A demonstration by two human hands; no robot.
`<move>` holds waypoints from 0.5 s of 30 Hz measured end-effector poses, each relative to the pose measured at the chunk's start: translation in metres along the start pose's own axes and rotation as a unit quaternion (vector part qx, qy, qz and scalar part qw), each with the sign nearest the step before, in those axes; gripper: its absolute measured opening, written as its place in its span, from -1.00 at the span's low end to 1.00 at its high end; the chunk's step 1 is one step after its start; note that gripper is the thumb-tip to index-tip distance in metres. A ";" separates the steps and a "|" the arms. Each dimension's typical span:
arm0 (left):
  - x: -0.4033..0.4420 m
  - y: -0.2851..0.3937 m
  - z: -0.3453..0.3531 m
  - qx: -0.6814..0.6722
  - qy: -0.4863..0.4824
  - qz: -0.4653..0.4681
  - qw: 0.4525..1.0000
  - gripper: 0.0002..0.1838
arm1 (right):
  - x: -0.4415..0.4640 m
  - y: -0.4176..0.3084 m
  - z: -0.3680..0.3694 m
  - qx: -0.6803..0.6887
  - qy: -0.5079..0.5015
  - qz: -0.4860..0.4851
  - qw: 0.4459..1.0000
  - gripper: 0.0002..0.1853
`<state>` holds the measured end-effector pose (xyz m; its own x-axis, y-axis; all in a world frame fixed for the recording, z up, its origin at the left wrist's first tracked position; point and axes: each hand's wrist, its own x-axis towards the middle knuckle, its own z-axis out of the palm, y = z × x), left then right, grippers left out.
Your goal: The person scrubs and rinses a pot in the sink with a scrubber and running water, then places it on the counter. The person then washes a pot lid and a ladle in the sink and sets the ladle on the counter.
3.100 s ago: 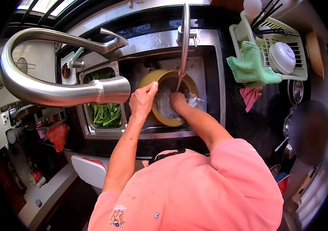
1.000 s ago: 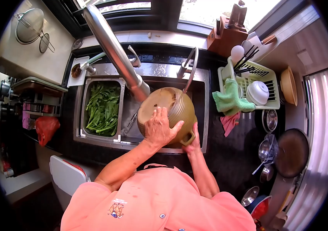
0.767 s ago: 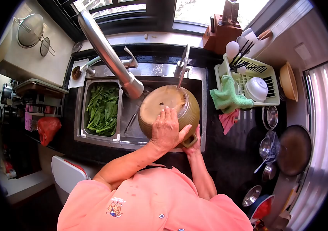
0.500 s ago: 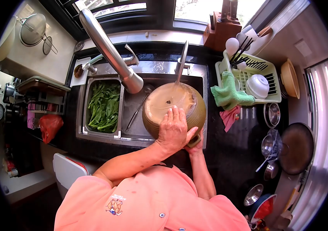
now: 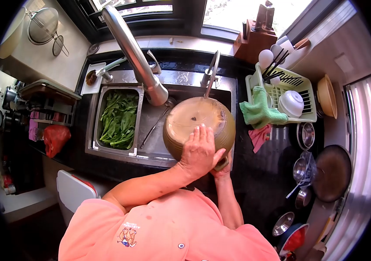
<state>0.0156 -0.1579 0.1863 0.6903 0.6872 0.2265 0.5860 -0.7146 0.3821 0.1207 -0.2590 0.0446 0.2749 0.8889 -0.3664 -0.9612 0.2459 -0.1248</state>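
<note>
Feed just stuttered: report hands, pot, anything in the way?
Left hand flat on pot; right hand at its near side, mostly hidden. Pot base-up over sink. Thin faucet at its far edge, gap unclear.

Pot (image 5: 178, 139) now inverted, base (image 5: 192, 114) up; 3.1 s ago, mouth-up. Left hand (image 5: 200, 151) shifted from the rim at 9 o'clock to lie flat across the base, pointing roughly to 12. Right hand (image 5: 223, 172), then inside the pot, now outside at its 5 o'clock, partly hidden. Handle (image 5: 223, 165), loop visible 1.0 s ago, now partly covered by left hand. Ladle (image 5: 155, 124), part-covered then, now exposed towards pot's 9–10 o'clock.
</note>
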 end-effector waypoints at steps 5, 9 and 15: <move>0.007 -0.046 0.001 -0.124 0.047 -0.100 0.986 -0.28 | 0.013 -0.015 0.013 -0.120 0.065 0.007 0.991 -0.33; 0.012 -0.086 0.015 -0.166 0.008 -0.249 0.954 -0.27 | 0.037 -0.009 0.031 -0.190 0.114 0.038 0.974 -0.34; 0.015 -0.140 0.074 -0.194 0.026 -0.368 0.909 -0.23 | 0.091 0.015 0.043 -0.227 0.189 0.088 0.951 -0.33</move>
<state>-0.0242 -0.0572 0.0700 0.1452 0.9726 -0.1815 0.6799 0.0352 0.7325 0.1302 -0.1572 0.0493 0.1810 0.6778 -0.7126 -0.9083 -0.1626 -0.3854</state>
